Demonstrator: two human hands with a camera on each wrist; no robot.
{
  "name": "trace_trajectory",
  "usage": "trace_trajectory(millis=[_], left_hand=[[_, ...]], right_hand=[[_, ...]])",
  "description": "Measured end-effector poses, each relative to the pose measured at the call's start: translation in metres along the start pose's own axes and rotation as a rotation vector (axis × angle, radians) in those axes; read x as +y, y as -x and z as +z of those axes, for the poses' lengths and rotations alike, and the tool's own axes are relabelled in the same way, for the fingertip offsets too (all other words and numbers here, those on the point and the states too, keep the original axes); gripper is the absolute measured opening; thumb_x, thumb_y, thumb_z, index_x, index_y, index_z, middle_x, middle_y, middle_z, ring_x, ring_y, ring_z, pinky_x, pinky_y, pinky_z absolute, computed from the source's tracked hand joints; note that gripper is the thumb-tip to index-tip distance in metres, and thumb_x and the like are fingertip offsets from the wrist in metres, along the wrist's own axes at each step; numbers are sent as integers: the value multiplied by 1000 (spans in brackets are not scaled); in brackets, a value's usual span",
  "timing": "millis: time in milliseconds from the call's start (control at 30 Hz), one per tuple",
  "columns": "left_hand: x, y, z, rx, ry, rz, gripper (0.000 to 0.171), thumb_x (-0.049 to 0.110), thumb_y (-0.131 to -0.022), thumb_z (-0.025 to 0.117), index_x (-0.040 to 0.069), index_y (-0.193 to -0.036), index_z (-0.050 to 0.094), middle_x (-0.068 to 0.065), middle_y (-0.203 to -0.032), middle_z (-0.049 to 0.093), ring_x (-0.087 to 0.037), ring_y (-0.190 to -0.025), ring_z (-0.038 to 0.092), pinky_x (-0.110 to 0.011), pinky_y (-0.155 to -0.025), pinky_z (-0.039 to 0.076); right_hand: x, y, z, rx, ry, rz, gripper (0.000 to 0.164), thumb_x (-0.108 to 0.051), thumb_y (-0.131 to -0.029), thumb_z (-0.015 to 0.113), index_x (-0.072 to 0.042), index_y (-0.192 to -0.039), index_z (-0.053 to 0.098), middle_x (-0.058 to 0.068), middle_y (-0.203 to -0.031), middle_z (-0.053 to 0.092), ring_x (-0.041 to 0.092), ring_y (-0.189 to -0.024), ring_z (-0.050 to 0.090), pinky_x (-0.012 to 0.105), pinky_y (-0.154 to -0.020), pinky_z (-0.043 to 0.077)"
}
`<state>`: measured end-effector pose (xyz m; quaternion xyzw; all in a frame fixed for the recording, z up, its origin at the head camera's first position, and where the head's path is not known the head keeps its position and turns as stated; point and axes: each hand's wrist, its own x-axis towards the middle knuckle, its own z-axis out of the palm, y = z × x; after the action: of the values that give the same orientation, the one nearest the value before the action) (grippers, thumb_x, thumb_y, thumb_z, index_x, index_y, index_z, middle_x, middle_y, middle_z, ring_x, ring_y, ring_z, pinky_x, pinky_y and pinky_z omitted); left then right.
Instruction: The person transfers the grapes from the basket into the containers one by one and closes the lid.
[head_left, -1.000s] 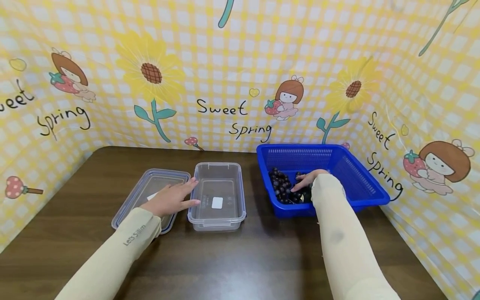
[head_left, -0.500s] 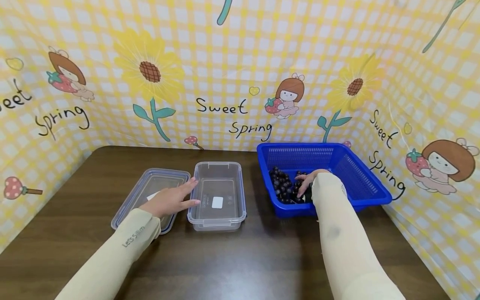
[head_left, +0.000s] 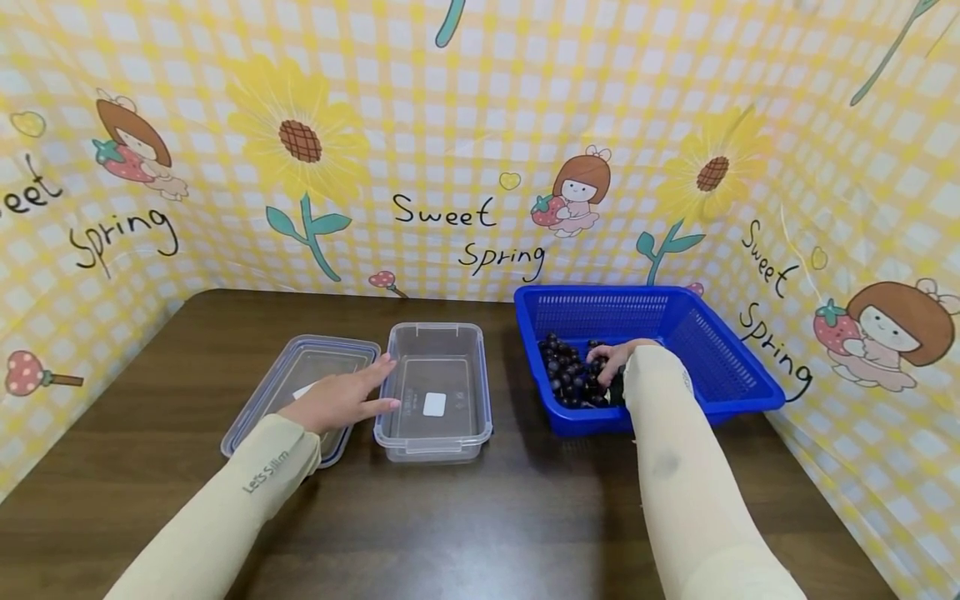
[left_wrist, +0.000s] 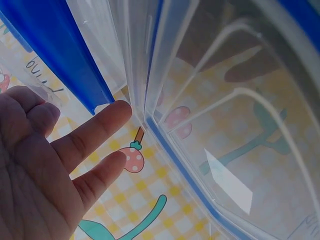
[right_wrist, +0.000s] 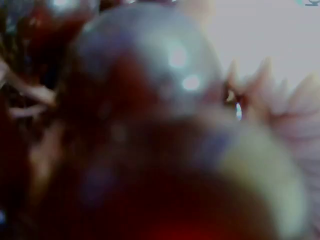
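My left hand [head_left: 341,398] has its fingers straight, the fingertips right at the left rim of a clear plastic food container [head_left: 442,429]. Under that hand lies the container's clear lid [head_left: 258,408] with a blue seal. In the left wrist view, two fingers [left_wrist: 97,132] reach toward the container's side. My right hand [head_left: 617,358] is down inside a blue plastic basket [head_left: 720,358], its bent fingers among dark purple grapes [head_left: 562,371]. Its fingertips are partly hidden, and I cannot tell whether they grip a grape. Blurred grapes [right_wrist: 150,60] and stems fill the right wrist view.
All of this stands on a dark brown wooden table [head_left: 450,533]. A yellow checked cloth [head_left: 450,125] with printed flowers and figures walls the back and both sides. A white label [head_left: 433,405] shows inside the container. The basket's high rim surrounds my right hand.
My right hand's fingers, stretched out over the grapes a second ago, have bent and drawn back toward the palm. The left hand, container and lid stay in place.
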<state>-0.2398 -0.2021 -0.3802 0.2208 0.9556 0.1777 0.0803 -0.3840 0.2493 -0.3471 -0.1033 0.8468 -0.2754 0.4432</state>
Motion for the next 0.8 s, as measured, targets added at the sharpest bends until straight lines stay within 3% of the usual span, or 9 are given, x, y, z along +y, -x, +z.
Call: trace_trajectory(millis=[133, 233, 333, 367, 467, 633, 800], left_hand=[[0, -1, 0, -4, 8, -9, 78, 47, -98, 48, -2, -151, 19, -21, -156, 14, -41, -138, 25, -56, -109, 23], [1, 0, -1, -8, 11, -12, 78, 46, -98, 49, -2, -151, 19, -21, -156, 14, -41, -139, 24, -56, -110, 22], [2, 0, -1, -13, 15, -12, 78, 47, -98, 49, -2, -151, 19, -21, -156, 14, -41, -139, 24, -56, -110, 22], [2, 0, -1, -13, 16, -11, 78, 47, -98, 49, -2, -151, 19, -22, -156, 14, -41, -139, 24, -56, -109, 22], [3, 2, -1, -10, 13, -7, 78, 47, -97, 49, -3, -150, 19, -22, -156, 14, -42, -138, 25, -56, -109, 23], [3, 5, -1, -13, 17, -8, 79, 46, -97, 50, -4, -150, 20, -24, -155, 14, -43, -137, 26, -57, -108, 24], [5, 2, -2, -9, 26, 5, 78, 44, -98, 50, -5, -150, 19, -24, -155, 13, -44, -137, 26, -58, -107, 25]], right_hand=[[-4, 10, 4, 43, 0, 0, 54, -1, -81, 60, -5, -129, 36, 22, -138, 11, 30, -103, 36, 27, -70, 40], [-11, 21, 8, 24, 64, 15, 62, -10, -87, 56, -5, -143, 30, 25, -149, 4, 37, -123, 30, 34, -89, 41], [-11, 23, 7, -43, 226, -39, 60, -24, -98, 44, 1, -149, 24, 28, -154, -4, 45, -140, 8, 49, -109, 25], [-12, 24, 7, -55, 251, -54, 61, -29, -101, 38, 3, -149, 21, 29, -154, -6, 45, -141, -1, 53, -112, 17], [-15, 23, 9, -60, 323, -66, 61, -36, -105, 29, 5, -149, 19, 29, -155, -6, 46, -140, -10, 58, -112, 7], [-30, 24, 21, 28, 277, 107, 72, -45, -100, 40, -6, -154, 12, 23, -157, -8, 44, -142, -8, 60, -111, 11], [-30, 9, 18, 189, 104, 288, 96, -53, -82, 70, -13, -154, 20, 22, -158, 5, 45, -141, 11, 61, -107, 24]])
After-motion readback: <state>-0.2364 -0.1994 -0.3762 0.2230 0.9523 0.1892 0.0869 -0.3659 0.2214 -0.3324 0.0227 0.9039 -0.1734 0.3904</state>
